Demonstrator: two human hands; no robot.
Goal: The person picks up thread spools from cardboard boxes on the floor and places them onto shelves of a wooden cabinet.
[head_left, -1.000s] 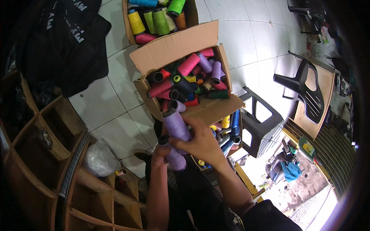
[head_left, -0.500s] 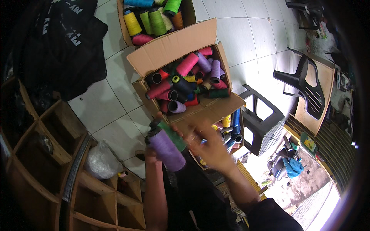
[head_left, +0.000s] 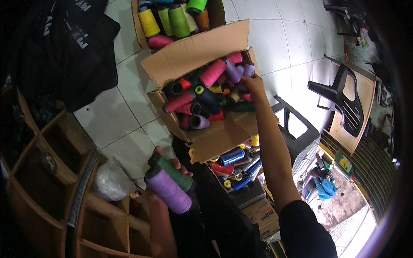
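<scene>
My left hand [head_left: 182, 167] is closed around two large thread spools side by side, one purple [head_left: 169, 190] and one dark green [head_left: 173, 173]. Parts of the palm are hidden behind them. Inside an open cardboard box [head_left: 223, 141] further off, my right hand [head_left: 254, 87] grips a purple thread spool [head_left: 248, 70] at the right side, its fingertips partly hidden. Around it lie a second purple spool [head_left: 233, 71], a pink spool [head_left: 213, 72], a navy spool [head_left: 208, 99] and several red and green ones.
Behind stands another box with yellow [head_left: 148, 21] and lime green spools [head_left: 179, 20]. Smaller shiny spools [head_left: 232, 156] fill a container below the open box. A black plastic stool [head_left: 297, 144] is close on the right, wooden shelving [head_left: 107, 210] on the left, dark cloth [head_left: 77, 56] far left.
My right hand has left the spools in my left hand and reached forward into the box, onto a purple spool. My left hand has moved slightly left and down with its two spools.
</scene>
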